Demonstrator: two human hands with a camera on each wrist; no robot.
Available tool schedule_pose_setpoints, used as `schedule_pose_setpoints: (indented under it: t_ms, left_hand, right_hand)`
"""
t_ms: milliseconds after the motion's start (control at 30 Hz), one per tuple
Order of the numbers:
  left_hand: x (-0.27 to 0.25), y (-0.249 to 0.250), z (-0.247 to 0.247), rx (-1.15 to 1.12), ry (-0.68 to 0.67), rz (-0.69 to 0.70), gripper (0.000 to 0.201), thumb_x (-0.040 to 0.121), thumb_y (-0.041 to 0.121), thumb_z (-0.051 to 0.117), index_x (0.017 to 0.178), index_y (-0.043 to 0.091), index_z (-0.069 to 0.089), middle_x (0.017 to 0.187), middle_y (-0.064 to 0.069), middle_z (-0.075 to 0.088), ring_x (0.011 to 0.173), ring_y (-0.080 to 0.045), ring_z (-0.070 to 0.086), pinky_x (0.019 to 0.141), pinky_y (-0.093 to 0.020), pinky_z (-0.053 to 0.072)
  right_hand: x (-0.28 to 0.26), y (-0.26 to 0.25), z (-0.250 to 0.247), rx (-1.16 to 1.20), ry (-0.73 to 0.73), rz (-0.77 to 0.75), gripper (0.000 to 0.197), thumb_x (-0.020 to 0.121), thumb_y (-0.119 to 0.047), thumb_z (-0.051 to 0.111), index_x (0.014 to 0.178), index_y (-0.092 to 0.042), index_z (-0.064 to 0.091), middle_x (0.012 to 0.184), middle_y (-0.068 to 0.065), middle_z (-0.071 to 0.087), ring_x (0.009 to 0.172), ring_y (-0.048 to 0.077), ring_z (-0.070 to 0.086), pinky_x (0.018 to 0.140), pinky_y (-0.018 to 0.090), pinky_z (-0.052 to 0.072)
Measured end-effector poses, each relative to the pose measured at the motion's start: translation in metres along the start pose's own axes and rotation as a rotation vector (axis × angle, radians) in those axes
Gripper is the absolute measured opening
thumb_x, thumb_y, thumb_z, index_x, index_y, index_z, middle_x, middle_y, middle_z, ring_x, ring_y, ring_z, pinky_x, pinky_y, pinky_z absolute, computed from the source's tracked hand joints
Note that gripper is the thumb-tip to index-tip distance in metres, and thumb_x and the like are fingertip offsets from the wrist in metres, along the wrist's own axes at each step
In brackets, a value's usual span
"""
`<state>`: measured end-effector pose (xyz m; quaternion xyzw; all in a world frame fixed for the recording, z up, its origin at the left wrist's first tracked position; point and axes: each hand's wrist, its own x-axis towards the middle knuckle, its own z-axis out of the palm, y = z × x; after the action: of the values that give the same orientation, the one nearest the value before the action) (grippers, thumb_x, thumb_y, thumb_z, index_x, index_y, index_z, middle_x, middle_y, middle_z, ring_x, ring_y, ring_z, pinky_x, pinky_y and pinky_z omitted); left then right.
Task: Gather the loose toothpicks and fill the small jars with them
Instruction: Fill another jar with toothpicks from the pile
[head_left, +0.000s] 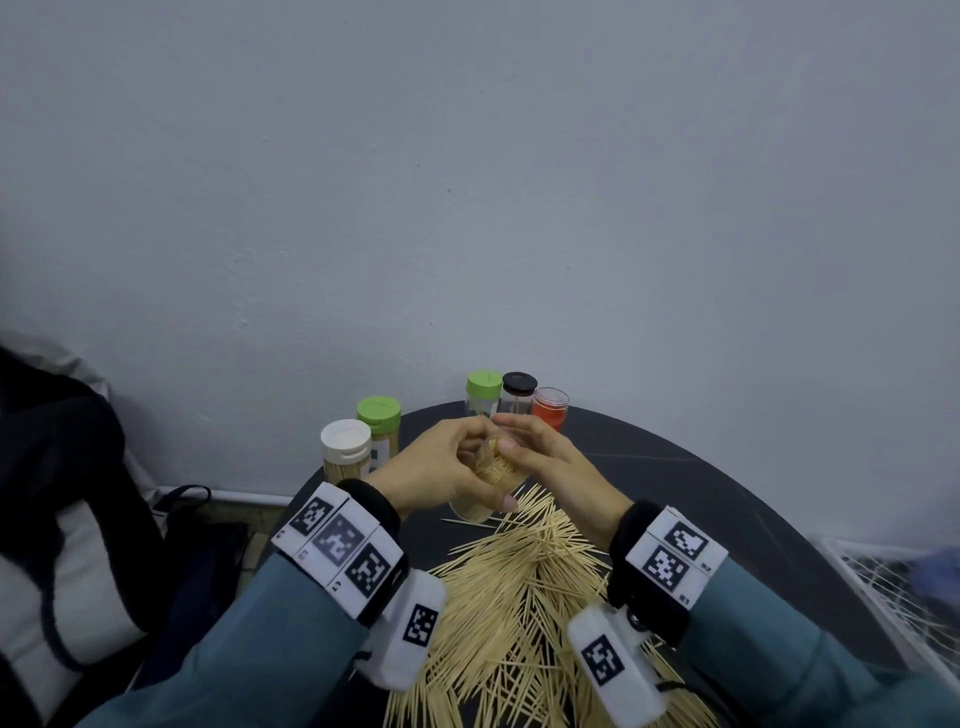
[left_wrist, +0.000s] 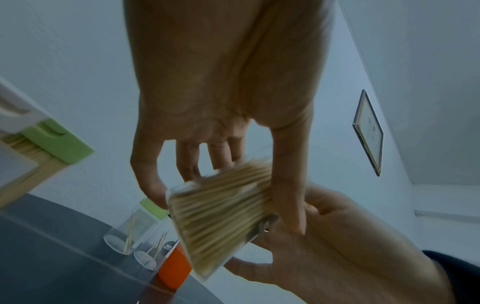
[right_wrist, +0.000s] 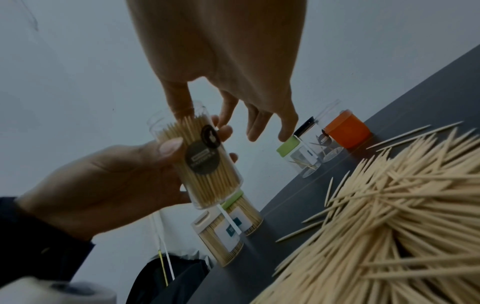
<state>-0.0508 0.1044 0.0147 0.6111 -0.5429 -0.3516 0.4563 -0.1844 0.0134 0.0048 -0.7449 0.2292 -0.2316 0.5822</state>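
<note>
My left hand (head_left: 485, 475) grips a clear jar (head_left: 475, 512) packed with toothpicks and holds it tilted above the black table (head_left: 701, 493). In the right wrist view the jar (right_wrist: 215, 181) has an open mouth and a dark round label. My right hand (head_left: 501, 431) is at the jar's mouth. Its thumb (right_wrist: 182, 109) touches the toothpick tips and its other fingers are spread loosely beyond. A big pile of loose toothpicks (head_left: 519, 597) lies on the table under my wrists.
Two full jars, white-lidded (head_left: 345, 449) and green-lidded (head_left: 379, 423), stand at the table's left edge. At the back stand a nearly empty green-lidded jar (head_left: 483, 395), a black-lidded jar (head_left: 518, 395) and an orange container (head_left: 550, 408). A dark bag (head_left: 78, 493) is left, a white wire rack (head_left: 883, 571) right.
</note>
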Motion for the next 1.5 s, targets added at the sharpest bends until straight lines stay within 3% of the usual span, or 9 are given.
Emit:
schedule_pose_setpoints:
  t_ms: [233,400,500,633,933,1067,1133,1300,1500]
  left_hand:
    - [0.008,-0.006,-0.001,-0.013,0.097,-0.066,0.05,0.063,0.002,0.083,0.107,0.012,0.061,0.093,0.003,0.066,0.09,-0.011,0.062,0.066,-0.012,0.046]
    - [0.019,-0.013,-0.008,-0.016,0.217,-0.113,0.056,0.06,0.005,0.085,0.109,0.012,0.06,0.105,-0.003,0.065,0.101,-0.016,0.06,0.089,-0.03,0.05]
    - [0.026,-0.015,-0.006,-0.01,0.218,-0.116,0.057,0.06,0.004,0.085,0.11,0.011,0.06,0.106,-0.005,0.066,0.103,-0.018,0.061,0.094,-0.036,0.05]
    - [0.035,-0.017,-0.001,0.032,0.158,-0.131,0.059,0.059,0.008,0.087,0.111,0.013,0.059,0.111,-0.007,0.065,0.105,-0.022,0.061,0.095,-0.04,0.05]
    - [0.042,-0.017,-0.003,0.033,0.182,-0.145,0.06,0.062,0.009,0.086,0.115,0.014,0.058,0.115,-0.006,0.064,0.107,-0.02,0.06,0.096,-0.04,0.049]
    - [0.041,-0.015,0.0,0.026,0.192,-0.141,0.059,0.064,0.01,0.085,0.116,0.013,0.057,0.116,-0.006,0.064,0.106,-0.021,0.06,0.095,-0.037,0.049]
    - [0.039,-0.015,0.003,0.024,0.187,-0.147,0.062,0.063,0.01,0.085,0.118,0.012,0.057,0.117,-0.007,0.063,0.107,-0.022,0.06,0.096,-0.039,0.049]
    - [0.037,-0.017,0.011,0.034,0.137,-0.137,0.056,0.062,0.008,0.085,0.112,0.012,0.059,0.112,-0.008,0.065,0.104,-0.023,0.061,0.092,-0.038,0.051]
    - [0.035,-0.016,0.013,0.019,0.121,-0.134,0.056,0.064,0.01,0.085,0.113,0.013,0.058,0.111,-0.007,0.065,0.102,-0.022,0.062,0.09,-0.036,0.051]
  right_hand:
    - [0.015,0.0,-0.02,-0.163,0.111,0.064,0.027,0.097,-0.018,0.045,0.123,-0.016,0.052,0.127,0.0,0.054,0.12,0.014,0.048,0.1,0.029,0.036]
    - [0.036,0.015,-0.041,-1.073,-0.299,0.241,0.061,0.086,0.007,0.052,0.141,-0.017,0.036,0.144,0.004,0.041,0.132,0.019,0.04,0.106,0.028,0.035]
    - [0.046,0.014,-0.038,-1.264,-0.459,0.25,0.077,0.083,0.01,0.053,0.146,-0.023,0.025,0.15,0.003,0.032,0.136,0.019,0.035,0.107,0.032,0.036]
    - [0.052,0.018,-0.029,-1.386,-0.593,0.224,0.077,0.084,0.012,0.048,0.148,-0.023,0.022,0.152,0.001,0.029,0.138,0.019,0.031,0.11,0.033,0.032]
    - [0.041,0.036,-0.046,-1.472,-0.608,0.159,0.064,0.088,-0.003,0.052,0.142,-0.031,0.033,0.148,-0.002,0.032,0.137,0.018,0.03,0.108,0.042,0.032]
    - [0.03,0.041,-0.049,-1.433,-0.519,0.138,0.047,0.089,-0.011,0.057,0.132,-0.025,0.044,0.133,-0.001,0.041,0.126,0.019,0.043,0.104,0.041,0.037]
    - [0.028,0.042,-0.051,-1.367,-0.494,0.124,0.038,0.088,-0.01,0.059,0.123,-0.019,0.051,0.124,0.001,0.045,0.116,0.018,0.049,0.098,0.033,0.042]
    - [0.031,0.038,-0.05,-1.34,-0.494,0.115,0.024,0.089,-0.017,0.059,0.112,-0.014,0.058,0.108,0.001,0.057,0.089,0.011,0.051,0.084,0.028,0.046]
    - [0.034,0.042,-0.043,-1.436,-0.499,0.212,0.026,0.091,-0.02,0.056,0.114,-0.011,0.058,0.113,0.009,0.059,0.102,0.024,0.058,0.084,0.032,0.046]
